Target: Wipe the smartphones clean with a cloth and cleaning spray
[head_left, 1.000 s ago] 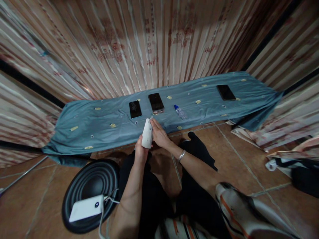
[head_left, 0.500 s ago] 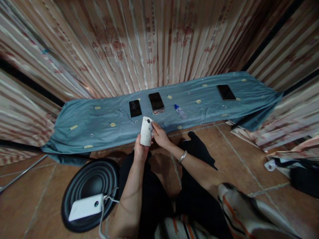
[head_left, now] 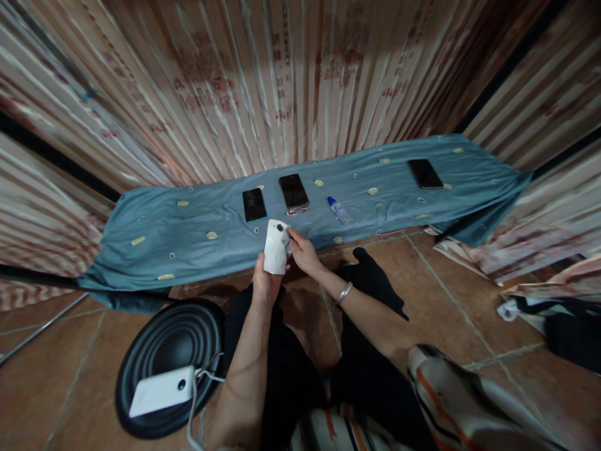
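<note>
Holding a white phone (head_left: 275, 254) upright, the left hand (head_left: 263, 285) grips it from below, the fingers wrapped around its lower end. The long axis of the phone runs from 6 o'clock to 12 o'clock, with the camera lens at the far, upper end and the back side facing the viewer. The right hand (head_left: 304, 254) lies just beside it at 3 o'clock, and its fingertips (head_left: 290, 236) touch the upper right edge near the lens. They are pressed together there, but whether they pinch something small I cannot tell. Both hands meet on the phone, the left as support, the right nearer to the lens end.

At 12 o'clock from the phone the blue cloth (head_left: 178, 232) is spread on the floor, with two dark phones (head_left: 254, 205) (head_left: 293, 192), a small bottle (head_left: 339, 210) and, well apart at 2 o'clock, a third dark phone (head_left: 425, 173).
</note>
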Motion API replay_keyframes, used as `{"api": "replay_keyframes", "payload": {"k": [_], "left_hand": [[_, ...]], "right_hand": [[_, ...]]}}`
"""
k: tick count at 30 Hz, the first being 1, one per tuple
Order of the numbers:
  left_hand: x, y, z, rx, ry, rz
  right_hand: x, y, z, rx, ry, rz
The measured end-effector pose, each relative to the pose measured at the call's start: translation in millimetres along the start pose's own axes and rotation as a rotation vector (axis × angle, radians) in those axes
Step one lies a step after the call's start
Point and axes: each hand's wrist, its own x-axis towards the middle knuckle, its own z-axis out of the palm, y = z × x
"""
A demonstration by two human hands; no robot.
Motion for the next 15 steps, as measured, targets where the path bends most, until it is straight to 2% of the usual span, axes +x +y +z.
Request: {"api": "replay_keyframes", "payload": {"k": [8, 12, 15], "left_hand": [[6, -7, 1.0, -0.058, 0.037, 0.089], [12, -12, -1.1, -0.053, 0.023, 0.188], [15, -12, -3.7, -0.035, 0.039, 0.206]], "right_hand": [[-10, -1, 5, 0.238, -0.03, 0.105], [-15, -2, 7, 0.246, -0.068, 0.119], [-19, -2, 9, 0.225, -0.11, 0.116]]}}
